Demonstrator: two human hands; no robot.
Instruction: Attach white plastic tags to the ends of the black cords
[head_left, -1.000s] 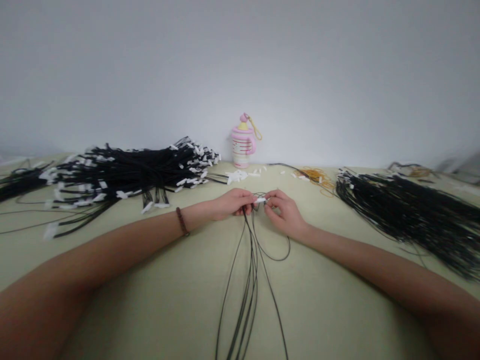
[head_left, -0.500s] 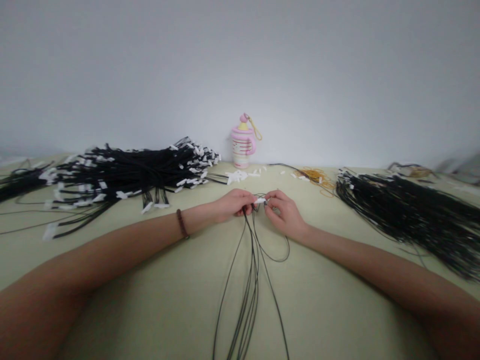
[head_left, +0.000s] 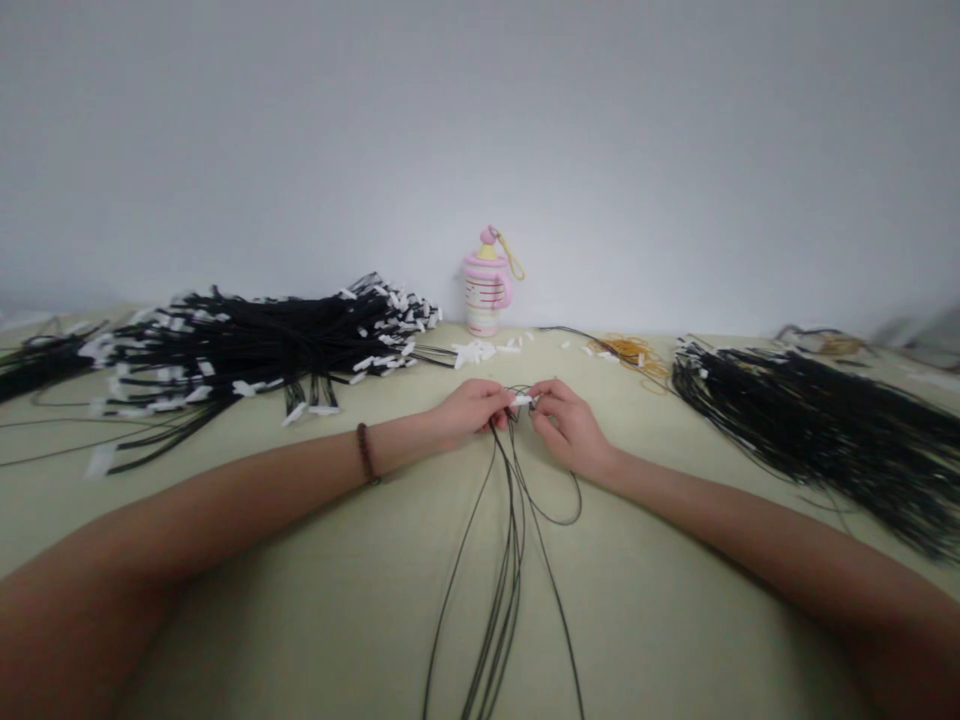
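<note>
Head view here, and honestly not much has changed in the last second. The black wires (head_left: 511,478) trailing toward the near edge of the tabletop (head_left: 337,610) have fanned out a touch wider, and the left hand (head_left: 471,410) has nudged slightly right. The little white connector (head_left: 521,400) is basically where it was, between both hands around mid-tabletop, so I'd read this as fine fiddling at one spot.

Left hand's pinched shut on the connector's left end, wires coming out below its fingers. Right hand (head_left: 572,428) has thumb and fingertips nearly together at the other end, but it's too small to tell if they're gripping a wire or the connector itself.

Along the far edge: a heap of white-tipped wires (head_left: 292,335) to the left, loose white pieces (head_left: 472,353) near a pink-and-white cup (head_left: 484,292), yellow bands (head_left: 641,357), then another black wire bundle (head_left: 802,420) off right.
</note>
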